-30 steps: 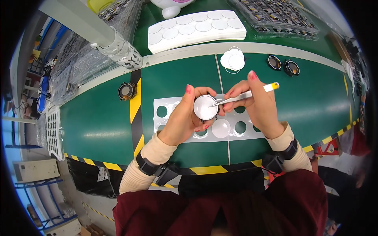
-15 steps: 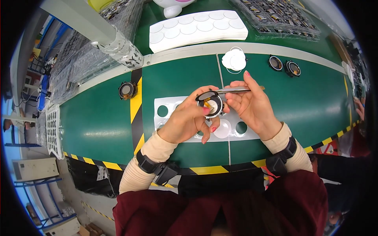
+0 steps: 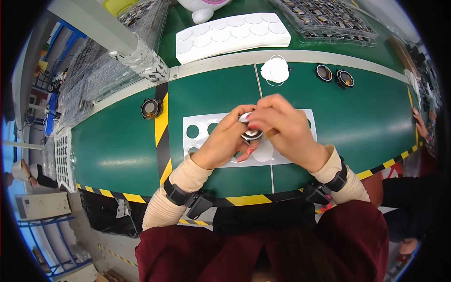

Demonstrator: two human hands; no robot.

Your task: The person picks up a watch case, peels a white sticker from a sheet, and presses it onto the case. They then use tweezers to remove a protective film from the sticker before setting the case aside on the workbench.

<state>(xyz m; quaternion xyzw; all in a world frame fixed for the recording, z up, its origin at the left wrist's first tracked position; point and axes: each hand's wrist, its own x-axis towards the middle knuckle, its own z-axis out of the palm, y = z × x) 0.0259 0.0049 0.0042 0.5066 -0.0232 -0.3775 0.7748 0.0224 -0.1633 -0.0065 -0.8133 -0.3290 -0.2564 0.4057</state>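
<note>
Snugly, left hand (image 3: 219, 144) grips round silver-rimmed part (image 3: 253, 136).

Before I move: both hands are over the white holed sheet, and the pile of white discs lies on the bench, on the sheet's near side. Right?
Wrong side: the head view shows the pile of white discs on the bench beyond the white holed sheet. Left hand and right hand are over the sheet.

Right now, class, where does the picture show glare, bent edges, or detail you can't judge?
Head view: pale glare on the green tabletop, left and right; head view: the striped edge tape bows, picture corners go black; head view: the right hand partly hides the round part, so its sharpness is unclear.
</note>
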